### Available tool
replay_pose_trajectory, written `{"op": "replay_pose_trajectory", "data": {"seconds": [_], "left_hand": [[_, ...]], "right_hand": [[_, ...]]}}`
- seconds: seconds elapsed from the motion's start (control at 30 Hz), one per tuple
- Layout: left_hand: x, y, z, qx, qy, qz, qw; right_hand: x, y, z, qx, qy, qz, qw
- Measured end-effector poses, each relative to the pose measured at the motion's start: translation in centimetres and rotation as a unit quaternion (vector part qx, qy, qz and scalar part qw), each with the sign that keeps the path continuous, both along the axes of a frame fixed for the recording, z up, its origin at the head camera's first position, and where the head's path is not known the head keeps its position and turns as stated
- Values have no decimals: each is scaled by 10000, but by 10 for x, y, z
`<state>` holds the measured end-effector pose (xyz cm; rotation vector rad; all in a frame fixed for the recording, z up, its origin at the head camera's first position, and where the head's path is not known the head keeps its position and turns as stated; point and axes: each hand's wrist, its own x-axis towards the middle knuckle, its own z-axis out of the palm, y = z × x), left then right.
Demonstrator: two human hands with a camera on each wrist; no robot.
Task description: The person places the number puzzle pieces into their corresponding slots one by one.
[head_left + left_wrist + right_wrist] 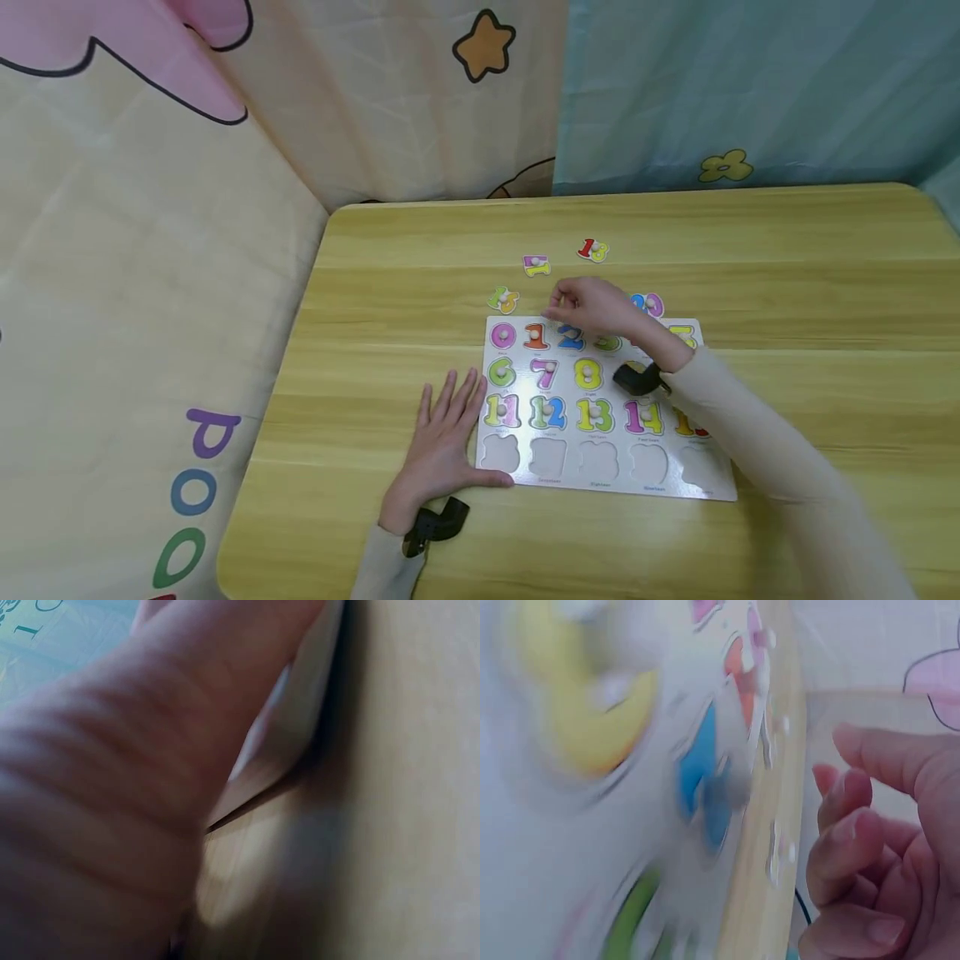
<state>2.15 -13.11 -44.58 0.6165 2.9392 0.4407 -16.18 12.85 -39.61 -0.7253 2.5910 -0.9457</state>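
A white number puzzle board [570, 483] lies on the table, its upper three rows bearing colourful knobbed number pieces. My left hand [442, 442] rests spread at the board's left edge, thumb on the lower left corner. In the left wrist view, the left hand [150, 735] fills much of the picture beside the board. My right hand [592, 304] hovers over the board's top edge, partly covering the upper row. Seen from the right wrist, the right hand [885, 847] has loosely bent fingers, the thumb apart from them, and holds nothing. A blue 2 piece [697, 769] is near it.
Beyond the board lie loose pieces: a green-and-orange one [503, 300], a purple-and-yellow one [536, 265], a red-and-yellow one [592, 250] and a blue-and-purple one [649, 305]. Several recesses [547, 458] line the bottom row. Printed curtains [420, 108] hang behind the wooden table [360, 333].
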Motion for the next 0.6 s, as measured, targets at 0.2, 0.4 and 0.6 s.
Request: {"op": "replay_pose_trajectory", "data": {"seconds": [0.2, 0.4, 0.6], "left_hand": [[-1, 1, 1, -72, -45, -3, 10000], [-3, 0, -1, -55, -113, -10, 9999], [-4, -2, -3, -54, -30, -60, 10000]], "right_hand": [[-23, -48, -4, 274, -197, -264, 9991], [-32, -71, -13, 594, -352, -405, 9968], [-35, -80, -16, 812, -115, -503, 9954]]}}
